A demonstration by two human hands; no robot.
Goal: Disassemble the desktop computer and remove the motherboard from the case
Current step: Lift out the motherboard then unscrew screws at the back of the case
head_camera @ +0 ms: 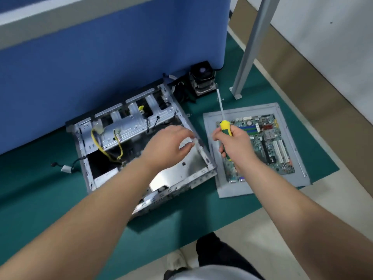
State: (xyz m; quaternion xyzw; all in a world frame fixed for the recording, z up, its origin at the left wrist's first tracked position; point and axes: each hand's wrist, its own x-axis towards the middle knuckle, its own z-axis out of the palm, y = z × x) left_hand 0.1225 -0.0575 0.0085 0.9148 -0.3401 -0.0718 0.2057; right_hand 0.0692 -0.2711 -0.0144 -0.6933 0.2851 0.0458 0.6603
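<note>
the motherboard (264, 146) is already out of the case (129, 146): it lies flat on a grey panel (232, 186) just right of the case, so the main aim looks met. the case sits open on its side, its floor bare metal, with yellow wires (105, 146) and a loose black cable (70, 164) still hanging from it; the drive bays remain in place. a cooler (202, 79) stands apart behind the case. what is left, by the look of it, is small: perhaps stray screws or brackets at the case's right edge. the left hand (171, 146) reaches over that edge with fingers curled, seemingly pinching something small and pale, though blur hides what it is. the right hand (234, 146) grips a screwdriver (224, 122) by its yellow-green handle, shaft pointing up and away, above the motherboard. all of this rests on a green mat (50, 195) spread on a pale floor (262, 235), not a worktop. a blue partition (101, 63) stands behind the case, a grey metal post (254, 43) is fixed to the floor at the right, and a white wall (333, 37) lies beyond it.
</note>
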